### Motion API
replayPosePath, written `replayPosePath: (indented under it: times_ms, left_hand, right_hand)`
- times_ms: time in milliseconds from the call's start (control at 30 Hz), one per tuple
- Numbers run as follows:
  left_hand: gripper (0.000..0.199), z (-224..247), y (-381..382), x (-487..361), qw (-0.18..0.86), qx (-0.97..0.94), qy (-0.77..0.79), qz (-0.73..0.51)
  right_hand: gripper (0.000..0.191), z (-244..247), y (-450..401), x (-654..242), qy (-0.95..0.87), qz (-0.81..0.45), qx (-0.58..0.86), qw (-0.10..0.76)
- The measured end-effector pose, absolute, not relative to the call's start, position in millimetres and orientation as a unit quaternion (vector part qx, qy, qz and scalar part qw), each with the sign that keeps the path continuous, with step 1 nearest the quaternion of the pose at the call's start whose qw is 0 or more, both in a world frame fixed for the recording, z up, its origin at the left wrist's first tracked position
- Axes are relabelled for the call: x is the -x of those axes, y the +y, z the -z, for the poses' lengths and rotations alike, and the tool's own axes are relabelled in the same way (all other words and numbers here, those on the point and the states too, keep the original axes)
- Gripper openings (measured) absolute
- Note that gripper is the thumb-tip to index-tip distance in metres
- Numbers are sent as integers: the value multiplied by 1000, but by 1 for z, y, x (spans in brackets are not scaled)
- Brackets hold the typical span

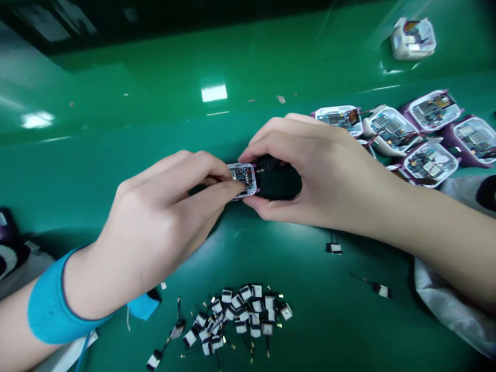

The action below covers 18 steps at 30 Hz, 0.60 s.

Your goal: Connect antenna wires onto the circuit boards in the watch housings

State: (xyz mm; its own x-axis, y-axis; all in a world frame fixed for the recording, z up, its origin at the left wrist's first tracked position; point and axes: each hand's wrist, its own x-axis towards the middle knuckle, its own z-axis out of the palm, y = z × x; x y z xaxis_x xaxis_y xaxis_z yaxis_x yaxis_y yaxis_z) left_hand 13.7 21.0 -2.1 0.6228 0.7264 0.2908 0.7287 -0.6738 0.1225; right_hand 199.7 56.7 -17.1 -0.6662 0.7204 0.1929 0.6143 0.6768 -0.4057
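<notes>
Between my two hands is an opened smartwatch case (250, 181) with a white rim, a circuit board inside and a thin red wire at its right end. My right hand (310, 165) grips the case's right end between thumb and fingers, with a dark gap inside the curve of the hand. From the left, my left hand (174, 201) has its thumb and fingertips pinched over the board. Whether a small part sits between those fingertips is hidden. A blue wrist strap (48, 299) with a cord circles my left wrist.
Several opened watch cases (430, 163) with boards and wires lie at the right, with a lone white one (414, 40) farther back. Small white-and-black parts with leads (242, 310) form a pile in front. A few loose ones (382, 290) lie apart on the green mat (155, 113).
</notes>
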Motion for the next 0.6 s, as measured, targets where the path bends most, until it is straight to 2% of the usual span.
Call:
replayPosePath:
  times_ms: [600]
  left_hand:
    - [18, 1, 18, -14, -29, 894, -423, 141]
  right_hand:
    - [30, 16, 57, -199, -900, -148, 375, 167]
